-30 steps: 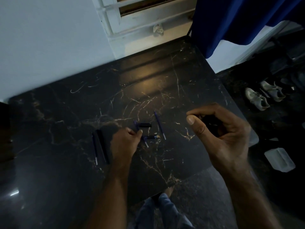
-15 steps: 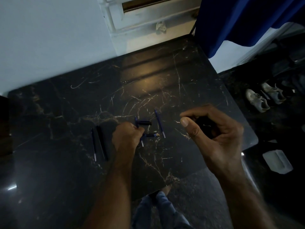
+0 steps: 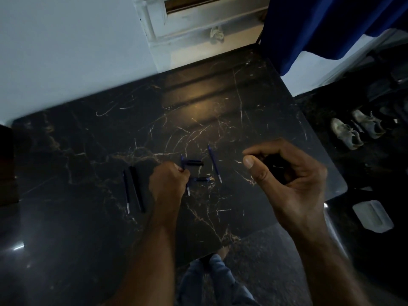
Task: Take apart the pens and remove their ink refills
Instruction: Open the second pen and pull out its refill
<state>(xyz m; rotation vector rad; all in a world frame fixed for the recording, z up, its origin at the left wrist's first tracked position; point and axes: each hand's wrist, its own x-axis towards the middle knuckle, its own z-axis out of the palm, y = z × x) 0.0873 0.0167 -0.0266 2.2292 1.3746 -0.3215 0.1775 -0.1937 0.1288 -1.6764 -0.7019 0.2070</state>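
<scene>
My left hand (image 3: 169,184) is a closed fist low over the black marble table (image 3: 220,102), gripping a thin blue ink refill (image 3: 188,191) whose ends stick out above and below the fingers. My right hand (image 3: 289,182) hovers to the right with thumb and forefinger pinched and the fingers curled around a dark pen part (image 3: 272,166) that is mostly hidden. Between the hands lie a second blue refill (image 3: 214,164), a short dark cap piece (image 3: 194,162) and a small blue piece (image 3: 201,179). To the left lie a third refill (image 3: 126,192) and a dark pen barrel (image 3: 136,188).
The table's right edge and front corner are close to my right hand. A pale wall and window frame (image 3: 198,21) run behind the table and a blue curtain (image 3: 320,23) hangs at the back right. Shoes (image 3: 348,133) and a white container (image 3: 373,216) lie on the floor.
My right hand has drifted a little left and closed its pinch tighter. My left hand has stayed by the loose parts, fist closed on the refill.
</scene>
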